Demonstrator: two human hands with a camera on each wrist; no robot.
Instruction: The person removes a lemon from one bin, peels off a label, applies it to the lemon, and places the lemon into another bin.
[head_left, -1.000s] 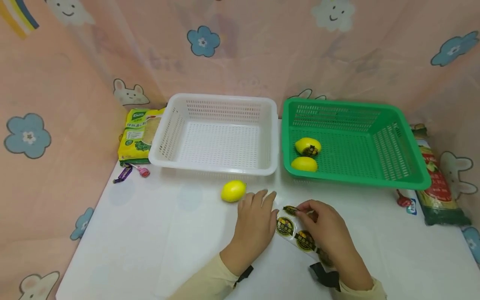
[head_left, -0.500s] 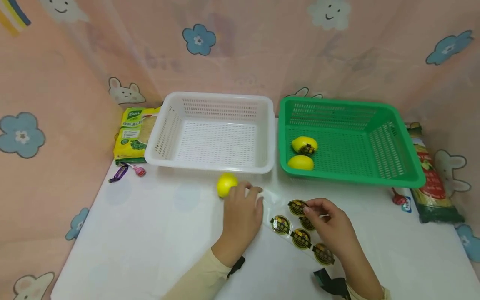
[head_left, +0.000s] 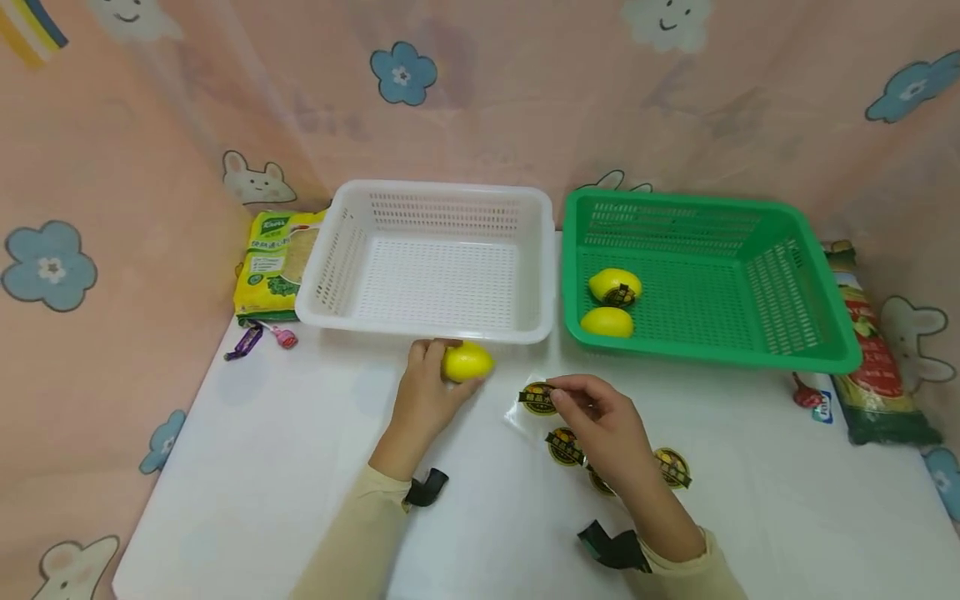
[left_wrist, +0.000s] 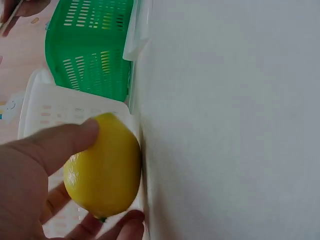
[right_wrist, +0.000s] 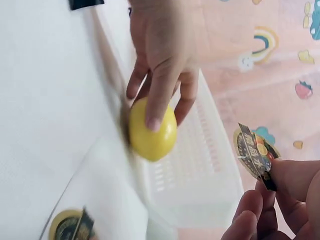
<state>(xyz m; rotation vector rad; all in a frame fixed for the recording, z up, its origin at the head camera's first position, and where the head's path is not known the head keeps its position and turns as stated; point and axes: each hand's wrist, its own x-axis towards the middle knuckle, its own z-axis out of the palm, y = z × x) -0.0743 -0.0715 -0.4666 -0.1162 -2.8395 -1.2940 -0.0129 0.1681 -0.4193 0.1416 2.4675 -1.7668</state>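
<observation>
A yellow lemon (head_left: 468,363) is on the white table, just in front of the white basket. My left hand (head_left: 426,398) grips it, thumb on the near side and fingers around the far side; the left wrist view shows the thumb pressing on the lemon (left_wrist: 105,170). Between thumb and forefinger, my right hand (head_left: 613,437) pinches a round black-and-gold sticker (right_wrist: 255,152) by its edge. Beneath that hand lies a clear sheet with several more such stickers (head_left: 564,447), partly hidden by the hand and forearm.
Behind the hands stand a white basket (head_left: 442,329) and a green basket (head_left: 720,354) holding two lemons (head_left: 615,286). A yellow food packet (head_left: 267,267) and small candies (head_left: 245,342) lie left. On the right are a red lollipop (head_left: 806,393) and a red-and-green bag (head_left: 877,367).
My left hand has left the sticker sheet, moved left and taken hold of the lemon. My right hand has pulled a sticker off the sheet and shifted left with it.
</observation>
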